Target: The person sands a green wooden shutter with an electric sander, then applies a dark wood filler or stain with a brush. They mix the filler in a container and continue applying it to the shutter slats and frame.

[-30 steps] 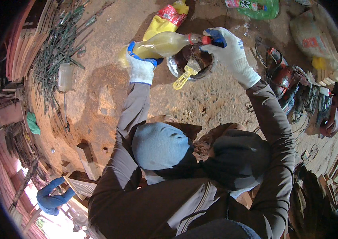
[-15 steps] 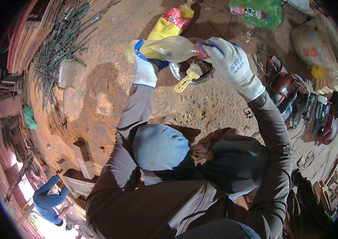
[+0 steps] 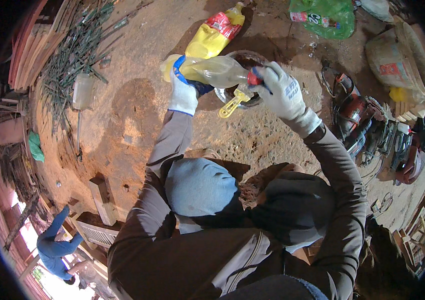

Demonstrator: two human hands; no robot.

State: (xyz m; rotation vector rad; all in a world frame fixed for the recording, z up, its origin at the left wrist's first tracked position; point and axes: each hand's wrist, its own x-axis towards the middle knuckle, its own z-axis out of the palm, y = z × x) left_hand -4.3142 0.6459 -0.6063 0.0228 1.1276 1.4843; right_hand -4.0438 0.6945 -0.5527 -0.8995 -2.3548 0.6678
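Observation:
A clear plastic bottle [image 3: 221, 71] with a little yellowish tint lies sideways in the air before me. My left hand [image 3: 185, 94], in a white and blue work glove, is wrapped round its bottom half. At the neck, the gloved fingers of my right hand [image 3: 281, 95] close on the red cap [image 3: 254, 78]. Whether the cap is loose cannot be made out. Beneath the bottle stands a round pan [image 3: 259, 98], partly hidden. Across its near rim rests a putty knife [image 3: 232, 104] with a yellow handle.
Beyond lies a yellow-filled bottle [image 3: 210, 40] with a red label. A green plastic bag [image 3: 330, 22] sits at the far right, near a dirty bucket [image 3: 390, 57]. Power tools [image 3: 350, 112] line the right side. Thin sticks [image 3: 72, 70] are piled left. Another person [image 3: 55, 250] bends at lower left.
My right hand has turned at the cap and dropped slightly nearer to me. The bottle has shifted a little toward me, still in both hands. The other person's legs have moved.

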